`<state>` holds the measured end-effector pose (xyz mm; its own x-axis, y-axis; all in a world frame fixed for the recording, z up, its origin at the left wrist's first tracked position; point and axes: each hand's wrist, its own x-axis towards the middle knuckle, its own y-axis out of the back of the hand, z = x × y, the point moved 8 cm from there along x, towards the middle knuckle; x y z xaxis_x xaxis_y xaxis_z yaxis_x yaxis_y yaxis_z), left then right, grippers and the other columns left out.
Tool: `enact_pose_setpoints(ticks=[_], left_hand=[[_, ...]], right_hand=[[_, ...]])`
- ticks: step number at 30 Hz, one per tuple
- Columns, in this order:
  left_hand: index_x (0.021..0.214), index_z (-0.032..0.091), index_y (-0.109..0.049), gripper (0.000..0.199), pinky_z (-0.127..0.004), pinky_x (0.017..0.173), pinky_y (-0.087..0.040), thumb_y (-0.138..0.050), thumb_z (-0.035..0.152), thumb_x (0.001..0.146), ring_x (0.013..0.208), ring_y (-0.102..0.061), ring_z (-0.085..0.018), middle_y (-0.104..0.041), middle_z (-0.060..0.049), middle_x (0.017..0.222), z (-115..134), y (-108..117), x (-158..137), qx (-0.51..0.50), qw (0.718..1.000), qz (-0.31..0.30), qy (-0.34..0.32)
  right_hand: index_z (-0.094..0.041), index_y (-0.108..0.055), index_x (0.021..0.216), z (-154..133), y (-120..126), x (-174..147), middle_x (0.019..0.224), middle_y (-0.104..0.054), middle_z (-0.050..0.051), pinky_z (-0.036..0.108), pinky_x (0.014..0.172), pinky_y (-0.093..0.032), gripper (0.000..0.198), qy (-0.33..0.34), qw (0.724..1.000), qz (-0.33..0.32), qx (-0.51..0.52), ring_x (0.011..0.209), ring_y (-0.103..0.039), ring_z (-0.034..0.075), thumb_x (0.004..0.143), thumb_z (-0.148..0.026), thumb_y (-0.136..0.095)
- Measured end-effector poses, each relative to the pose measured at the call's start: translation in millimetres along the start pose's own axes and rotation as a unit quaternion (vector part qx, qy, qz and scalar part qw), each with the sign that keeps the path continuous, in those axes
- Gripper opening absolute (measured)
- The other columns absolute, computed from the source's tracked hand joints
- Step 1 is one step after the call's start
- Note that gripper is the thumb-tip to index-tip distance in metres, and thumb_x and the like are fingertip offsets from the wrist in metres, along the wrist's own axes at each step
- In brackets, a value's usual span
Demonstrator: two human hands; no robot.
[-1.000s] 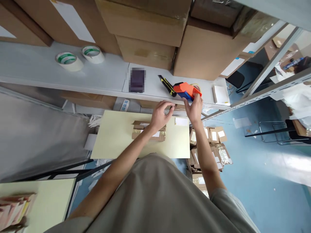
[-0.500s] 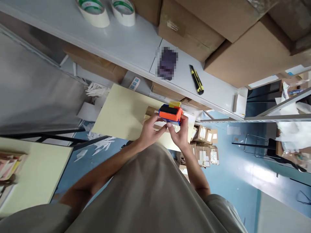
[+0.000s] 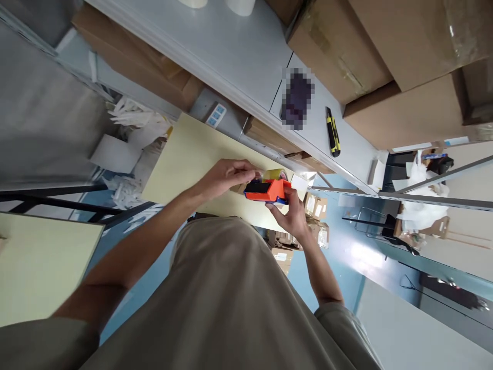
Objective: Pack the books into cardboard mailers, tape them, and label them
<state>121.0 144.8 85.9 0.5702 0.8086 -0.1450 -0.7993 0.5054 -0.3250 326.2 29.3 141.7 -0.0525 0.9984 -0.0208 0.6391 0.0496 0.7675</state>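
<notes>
In the head view my right hand (image 3: 295, 213) grips an orange and blue tape dispenser (image 3: 265, 192) by its right end, thumb below it. A roll of yellowish packing tape (image 3: 274, 175) sits in the dispenser's far side, and a black part covers its left top. My left hand (image 3: 233, 174) is at the dispenser's left end, thumb and forefinger closed together. A faint clear strip of tape seems to run from those fingertips toward the roll. Below the dispenser lies a pale yellow board or tabletop (image 3: 196, 154).
A grey shelf (image 3: 239, 61) ahead bears a yellow and black box cutter (image 3: 333, 132), a pixelated dark object (image 3: 298, 100) and white tape rolls at the top edge. Cardboard boxes (image 3: 423, 113) are stacked at the right. A power strip (image 3: 216, 115) lies under the shelf. Small cartons (image 3: 316, 205) stand below.
My left hand has moved from the dispenser's underside to its upper left end, its fingers now pinched. My right hand keeps hold of the dispenser. The camera view has shifted.
</notes>
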Motion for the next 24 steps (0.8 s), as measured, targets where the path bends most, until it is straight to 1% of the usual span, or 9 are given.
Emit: enact_pose_setpoints(ticks=[3, 5, 9, 12, 14, 16, 19, 22, 24], left_hand=[[0.098, 0.019, -0.087, 0.051, -0.043, 0.079, -0.068, -0.100, 0.066, 0.081, 0.096, -0.081, -0.034, -0.082, -0.011, 0.095, -0.7, 6.5, 4.3, -0.008, 0.999, -0.017, 0.030], [0.097, 0.020, -0.087, 0.049, -0.041, 0.073, -0.066, -0.102, 0.063, 0.078, 0.088, -0.079, -0.031, -0.081, -0.010, 0.092, -1.6, 8.3, 7.7, -0.019, 0.998, -0.041, 0.034], [0.087, 0.021, -0.084, 0.050, -0.038, 0.066, -0.061, -0.102, 0.065, 0.077, 0.077, -0.074, -0.026, -0.077, -0.007, 0.084, -0.8, 10.8, 10.0, -0.028, 0.994, -0.101, 0.033], [0.083, 0.020, -0.082, 0.053, -0.037, 0.067, -0.060, -0.102, 0.068, 0.076, 0.076, -0.072, -0.024, -0.075, -0.007, 0.081, -1.4, 18.2, 8.9, -0.024, 0.993, -0.105, 0.041], [0.082, 0.019, -0.081, 0.054, -0.037, 0.067, -0.059, -0.102, 0.068, 0.076, 0.075, -0.072, -0.024, -0.074, -0.007, 0.081, -6.0, 23.1, 8.5, -0.029, 0.994, -0.098, 0.045], [0.081, 0.019, -0.079, 0.052, -0.037, 0.068, -0.057, -0.101, 0.067, 0.077, 0.075, -0.071, -0.023, -0.073, -0.007, 0.081, -17.6, 27.2, 8.7, -0.047, 0.994, -0.082, 0.053], [0.080, 0.020, -0.078, 0.046, -0.037, 0.066, -0.055, -0.098, 0.061, 0.078, 0.071, -0.067, -0.021, -0.074, -0.007, 0.080, -48.5, 27.7, 7.4, -0.091, 0.992, -0.046, 0.077], [0.079, 0.021, -0.078, 0.041, -0.036, 0.062, -0.051, -0.095, 0.058, 0.073, 0.065, -0.062, -0.018, -0.074, -0.006, 0.077, -84.3, 16.6, -0.3, -0.119, 0.986, -0.015, 0.113], [0.079, 0.023, -0.078, 0.039, -0.035, 0.060, -0.050, -0.094, 0.057, 0.071, 0.063, -0.060, -0.017, -0.075, -0.005, 0.076, -100.9, 5.4, -8.4, -0.126, 0.983, -0.004, 0.131]], right_hand=[[-0.030, -0.055, 0.134, -12.1, -0.1, 3.9, 0.121, -0.080, 0.015, 0.055, 0.086, -0.074, 0.057, -0.004, 0.999, -0.029, -0.030, 0.101, -0.082, 0.034, 0.107, -0.079, -0.068], [-0.031, -0.057, 0.135, -18.2, -1.1, 5.2, 0.121, -0.080, 0.015, 0.056, 0.087, -0.074, 0.059, -0.011, 0.998, -0.046, -0.051, 0.103, -0.082, 0.035, 0.106, -0.081, -0.068], [-0.031, -0.059, 0.133, -28.8, -2.4, 5.9, 0.116, -0.082, 0.014, 0.057, 0.089, -0.073, 0.058, -0.023, 0.994, -0.064, -0.088, 0.103, -0.083, 0.036, 0.106, -0.082, -0.067], [-0.030, -0.061, 0.132, -36.4, -4.2, 7.4, 0.118, -0.083, 0.014, 0.054, 0.090, -0.072, 0.056, -0.042, 0.990, -0.084, -0.105, 0.106, -0.083, 0.036, 0.107, -0.079, -0.068], [-0.029, -0.062, 0.133, -39.2, -5.5, 9.4, 0.119, -0.085, 0.014, 0.050, 0.088, -0.071, 0.058, -0.073, 0.986, -0.107, -0.109, 0.106, -0.084, 0.036, 0.104, -0.078, -0.072], [-0.028, -0.064, 0.133, -39.8, -5.5, 11.8, 0.118, -0.086, 0.013, 0.047, 0.083, -0.069, 0.060, -0.119, 0.979, -0.131, -0.104, 0.104, -0.084, 0.035, 0.102, -0.078, -0.075], [-0.026, -0.068, 0.129, -36.5, -3.2, 14.4, 0.112, -0.087, 0.010, 0.041, 0.075, -0.065, 0.059, -0.196, 0.962, -0.169, -0.086, 0.092, -0.083, 0.031, 0.102, -0.078, -0.072], [-0.024, -0.071, 0.121, -28.9, -1.0, 14.9, 0.098, -0.086, 0.008, 0.036, 0.065, -0.059, 0.060, -0.262, 0.936, -0.220, -0.081, 0.077, -0.080, 0.026, 0.102, -0.080, -0.071], [-0.023, -0.073, 0.117, -24.9, 0.8, 16.2, 0.093, -0.085, 0.007, 0.034, 0.060, -0.055, 0.060, -0.283, 0.920, -0.257, -0.087, 0.072, -0.078, 0.024, 0.100, -0.081, -0.074]])
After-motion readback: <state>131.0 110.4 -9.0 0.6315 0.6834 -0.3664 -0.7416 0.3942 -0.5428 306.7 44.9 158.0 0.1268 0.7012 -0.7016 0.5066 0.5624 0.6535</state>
